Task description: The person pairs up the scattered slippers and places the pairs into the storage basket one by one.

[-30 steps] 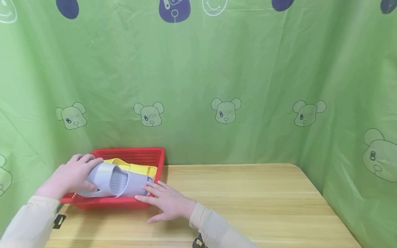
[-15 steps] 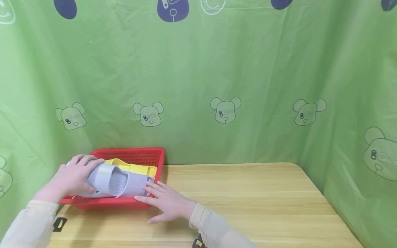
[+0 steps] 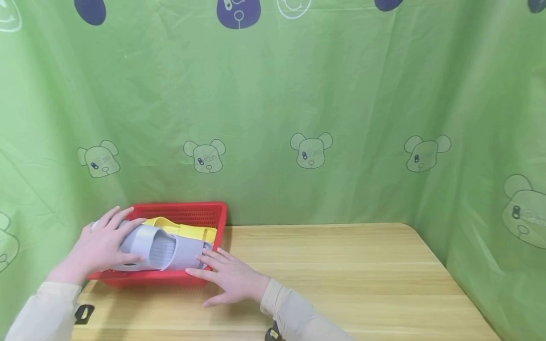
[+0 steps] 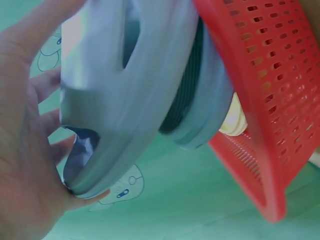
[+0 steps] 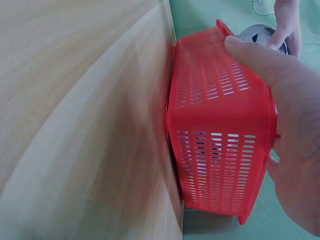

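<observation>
A pale grey slide slipper (image 3: 185,251) lies on its side along the front of a red perforated basket (image 3: 222,222). Behind it in the basket is a yellow slipper (image 3: 196,233). My left hand (image 3: 100,248) spreads over the grey slipper's left end, fingers extended and thumb along the near side. The left wrist view has the slipper's rounded end (image 4: 115,120) beside that palm, and a ribbed grey layer (image 4: 190,95) next to it. At the basket's near right corner, my right hand (image 3: 232,279) rests its straight fingertips on the rim, thumb held apart.
The basket stands at the left of a wooden table (image 3: 341,274), near its back edge. A green curtain (image 3: 264,94) printed with bear heads hangs behind and at both sides. One black fitting (image 3: 84,314) shows by the left sleeve, another (image 3: 272,333) by the right.
My left hand's fingers have straightened and lifted at the grey slipper's end, and its thumb has stretched to the right. The right hand and the basket stay in place.
</observation>
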{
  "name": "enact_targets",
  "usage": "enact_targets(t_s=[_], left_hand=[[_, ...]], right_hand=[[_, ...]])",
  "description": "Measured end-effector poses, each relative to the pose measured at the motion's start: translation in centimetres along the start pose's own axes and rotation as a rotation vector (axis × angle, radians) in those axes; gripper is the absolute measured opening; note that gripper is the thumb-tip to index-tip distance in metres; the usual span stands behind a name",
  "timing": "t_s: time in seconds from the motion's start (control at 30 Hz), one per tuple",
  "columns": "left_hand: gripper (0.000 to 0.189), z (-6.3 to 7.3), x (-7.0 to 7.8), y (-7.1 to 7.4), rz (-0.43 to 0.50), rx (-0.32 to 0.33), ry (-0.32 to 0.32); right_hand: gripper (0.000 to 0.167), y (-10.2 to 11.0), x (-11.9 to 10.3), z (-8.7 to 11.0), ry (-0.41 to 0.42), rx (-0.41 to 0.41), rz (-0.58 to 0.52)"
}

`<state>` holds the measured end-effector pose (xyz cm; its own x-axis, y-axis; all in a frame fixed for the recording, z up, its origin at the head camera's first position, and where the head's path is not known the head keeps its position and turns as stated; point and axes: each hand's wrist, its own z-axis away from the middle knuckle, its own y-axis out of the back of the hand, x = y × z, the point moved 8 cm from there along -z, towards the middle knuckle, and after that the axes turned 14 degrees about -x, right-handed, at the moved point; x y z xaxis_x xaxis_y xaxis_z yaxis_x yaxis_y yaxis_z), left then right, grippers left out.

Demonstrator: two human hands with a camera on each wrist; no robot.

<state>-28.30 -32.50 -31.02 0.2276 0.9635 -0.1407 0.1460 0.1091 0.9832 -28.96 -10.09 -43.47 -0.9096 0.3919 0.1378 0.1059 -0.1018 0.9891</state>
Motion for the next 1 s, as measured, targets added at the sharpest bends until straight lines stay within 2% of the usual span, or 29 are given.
enact_targets(t_s=[0.13, 0.3, 0.67, 1.0], left_hand=[[0.086, 0.1, -0.1, -0.1, 0.002, 0.060, 0.016], [0.082, 0.0, -0.8, -0.8, 0.010, 0.098, 0.035], [0.076, -0.2, -2.3, -2.3, 0.078, 0.104, 0.094], [0.069, -0.3, -3.4, -3.7, 0.127, 0.097, 0.132]], right_hand=[[0.083, -0.1, 0.0, -0.1, -0.002, -0.001, 0.006], [0.084, -0.1, 0.1, -0.1, -0.003, -0.004, 0.005], [0.083, -0.2, 0.1, -0.2, 0.012, -0.004, -0.030], [0.083, -0.2, 0.0, -0.2, 0.007, -0.002, -0.019]])
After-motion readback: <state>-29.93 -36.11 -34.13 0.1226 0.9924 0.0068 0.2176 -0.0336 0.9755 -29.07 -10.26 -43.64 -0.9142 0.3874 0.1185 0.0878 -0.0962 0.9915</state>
